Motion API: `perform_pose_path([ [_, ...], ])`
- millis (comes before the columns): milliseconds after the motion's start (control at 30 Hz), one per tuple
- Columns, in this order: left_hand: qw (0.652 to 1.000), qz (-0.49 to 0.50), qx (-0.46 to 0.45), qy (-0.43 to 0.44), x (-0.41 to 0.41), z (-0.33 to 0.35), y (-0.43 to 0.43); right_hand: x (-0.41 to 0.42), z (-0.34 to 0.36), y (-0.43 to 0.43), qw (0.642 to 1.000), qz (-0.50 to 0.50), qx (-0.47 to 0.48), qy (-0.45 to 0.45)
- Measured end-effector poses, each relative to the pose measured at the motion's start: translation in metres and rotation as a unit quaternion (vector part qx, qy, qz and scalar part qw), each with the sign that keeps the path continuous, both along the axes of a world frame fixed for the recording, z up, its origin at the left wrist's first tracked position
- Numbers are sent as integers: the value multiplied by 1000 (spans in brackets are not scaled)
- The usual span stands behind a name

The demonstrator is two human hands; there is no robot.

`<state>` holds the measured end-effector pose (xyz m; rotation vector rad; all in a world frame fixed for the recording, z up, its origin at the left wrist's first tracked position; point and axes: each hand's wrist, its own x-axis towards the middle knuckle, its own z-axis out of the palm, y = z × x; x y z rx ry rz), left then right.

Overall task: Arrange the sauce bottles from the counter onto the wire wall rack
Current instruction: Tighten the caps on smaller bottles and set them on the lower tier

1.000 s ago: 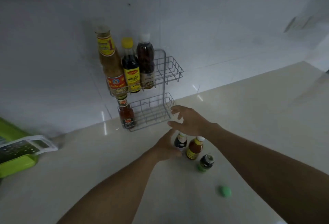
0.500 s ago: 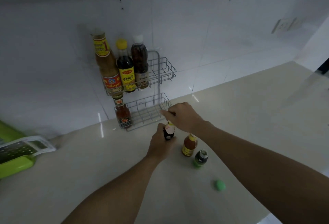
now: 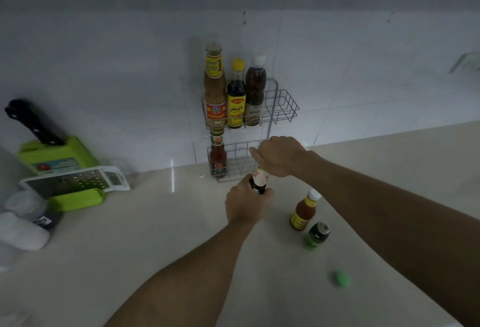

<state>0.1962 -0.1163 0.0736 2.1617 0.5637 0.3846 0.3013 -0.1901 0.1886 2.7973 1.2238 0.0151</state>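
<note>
Small dark bottle [image 3: 260, 180] gripped around the lower body by left hand [image 3: 246, 203], fingers wrapped and closed on it; right hand [image 3: 281, 156] cupped closed over the cap end at 12 o'clock of the bottle, hiding the cap (probably steadying or tightening, cannot tell which). Bottle held roughly upright, slightly tilted, just in front of the lower tier of the wire wall rack [image 3: 275, 108]; base hidden by the left hand, so cannot tell whether lifted or resting on the counter [image 3: 181, 235]. Two-handed hold judged sensible: narrow gap under the upper tier, short bottle, low grip keeps the base free to enter. Lower tier holds one red sauce bottle [image 3: 218, 156] at its 9 o'clock end, remainder bare, hence likely target to the 3 o'clock side of it. Upper tier filled from 9 o'clock with tall brown-sauce bottle [image 3: 215, 87], yellow-capped dark bottle [image 3: 236, 95] and white-capped bottle [image 3: 255, 91], touching side by side; 3 o'clock end free. Waiting on counter at 4 o'clock of the hands: orange sauce bottle [image 3: 305, 209], upright, and green bottle [image 3: 318, 234] just beside it. Loose green cap [image 3: 340, 278] further toward 5 o'clock, apart from both. Knife block [image 3: 55, 154] and grater [image 3: 75, 180] far off at 9 o'clock, clear of the work. Task judged past halfway.
</note>
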Motion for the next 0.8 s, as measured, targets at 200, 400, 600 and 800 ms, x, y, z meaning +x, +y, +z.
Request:
perform_pose_path([
  [200,999,8,-20,-39,-6,16,7,-12,15,-9,985,136,105,17],
  [400,1000,-21,-18,-9,-16,17,0,-16,6,-1,996,-45,48,58],
  [600,999,-8,-38,-28,-19,27,3,-20,19,-7,988,94,121,33],
  [800,999,-19,-29,-5,-24,23,3,-22,4,-1,999,-11,47,-6],
])
